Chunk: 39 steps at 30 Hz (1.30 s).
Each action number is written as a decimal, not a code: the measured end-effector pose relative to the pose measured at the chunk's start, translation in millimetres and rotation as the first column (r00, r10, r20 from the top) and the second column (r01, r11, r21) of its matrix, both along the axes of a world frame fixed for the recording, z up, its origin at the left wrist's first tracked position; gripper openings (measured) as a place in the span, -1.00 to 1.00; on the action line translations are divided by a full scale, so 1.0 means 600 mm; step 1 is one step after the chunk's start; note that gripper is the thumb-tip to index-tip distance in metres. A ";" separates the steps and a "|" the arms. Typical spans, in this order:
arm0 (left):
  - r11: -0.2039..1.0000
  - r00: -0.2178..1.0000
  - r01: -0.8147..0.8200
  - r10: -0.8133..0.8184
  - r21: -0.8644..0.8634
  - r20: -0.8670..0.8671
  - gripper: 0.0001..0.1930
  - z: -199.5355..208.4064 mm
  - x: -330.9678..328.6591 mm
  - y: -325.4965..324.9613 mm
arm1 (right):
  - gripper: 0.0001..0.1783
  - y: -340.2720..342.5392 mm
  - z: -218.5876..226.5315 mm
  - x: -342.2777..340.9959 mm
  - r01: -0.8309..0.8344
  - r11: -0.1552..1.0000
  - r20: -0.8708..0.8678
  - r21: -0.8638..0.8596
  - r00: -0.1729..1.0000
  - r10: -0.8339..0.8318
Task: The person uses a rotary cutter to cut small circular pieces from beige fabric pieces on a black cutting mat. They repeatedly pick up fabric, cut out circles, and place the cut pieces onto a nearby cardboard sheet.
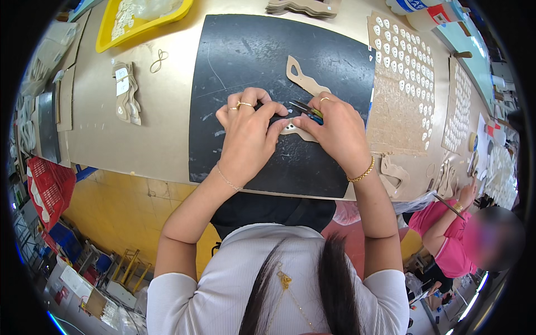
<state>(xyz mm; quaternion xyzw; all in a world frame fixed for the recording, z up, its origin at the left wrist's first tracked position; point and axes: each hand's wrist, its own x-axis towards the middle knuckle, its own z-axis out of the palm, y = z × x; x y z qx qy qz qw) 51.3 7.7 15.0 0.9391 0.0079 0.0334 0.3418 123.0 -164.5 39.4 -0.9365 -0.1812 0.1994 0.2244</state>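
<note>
On a black mat [245, 50] both of my hands work close together over a cut beige leather-like piece [304, 134]. My left hand [249, 125] pinches its left end, where a small pale patch with dark holes [290, 127] shows between the thumbs. In my right hand [339, 128] is a pair of small snips [304, 107] with dark pointed blades and blue and yellow on the handle; the right thumb also presses the piece. Another beige cut-out with an oval opening [298, 75] extends from behind the right fingers. My left fingertips are partly hidden.
To the right, a brown board [399, 100] carries rows of small white patches. A yellow tray [106, 33] stands far left, above a tied bundle of beige pieces [128, 95] and a rubber band [159, 61]. A person in pink [446, 240] is at the table's right.
</note>
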 end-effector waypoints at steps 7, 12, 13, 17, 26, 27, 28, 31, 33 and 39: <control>0.981 0.986 0.095 -0.115 0.169 0.117 -0.81 0.000 -0.002 -0.002 | -0.61 -0.007 -0.007 -0.004 0.015 0.998 0.032 0.068 0.999 -0.018; 0.984 0.983 0.101 -0.122 0.149 0.140 -0.81 -0.009 -0.003 -0.001 | -0.60 -0.007 -0.002 0.001 -0.002 0.999 0.000 0.039 1.000 0.002; 0.989 0.986 0.099 -0.113 0.110 0.126 -0.81 -0.010 -0.001 0.001 | -0.60 -0.007 0.000 0.000 -0.003 0.999 0.008 0.035 1.000 0.003; 0.996 0.995 0.086 -0.088 0.038 0.048 -0.84 -0.009 0.008 0.004 | -0.59 -0.006 0.004 -0.003 -0.009 1.000 0.009 0.012 1.000 0.009; 0.993 0.991 0.094 -0.100 0.076 0.085 -0.84 -0.011 0.004 -0.003 | -0.61 -0.011 -0.003 -0.003 -0.026 0.999 0.022 0.024 0.999 0.025; 0.991 0.990 0.098 -0.106 0.092 0.090 -0.85 -0.010 0.004 -0.003 | -0.61 -0.010 -0.003 -0.004 -0.027 0.999 0.027 0.023 0.999 0.027; 0.989 0.989 0.102 -0.112 0.108 0.094 -0.85 -0.010 0.003 -0.003 | -0.61 -0.010 -0.004 -0.006 -0.025 0.999 0.027 0.024 0.999 0.024; 0.992 0.991 0.098 -0.105 0.084 0.084 -0.84 -0.009 0.000 0.001 | -0.61 -0.009 -0.002 -0.008 -0.022 0.999 0.033 0.026 0.999 0.021; 0.995 0.995 0.090 -0.092 0.052 0.049 -0.83 -0.009 -0.008 0.003 | -0.61 -0.010 0.000 -0.010 -0.024 0.999 0.032 0.022 0.999 0.024; 0.994 0.994 0.112 -0.112 0.004 0.008 -0.79 0.001 -0.014 0.009 | -0.64 -0.013 0.001 -0.010 -0.038 0.997 0.025 0.060 0.999 0.036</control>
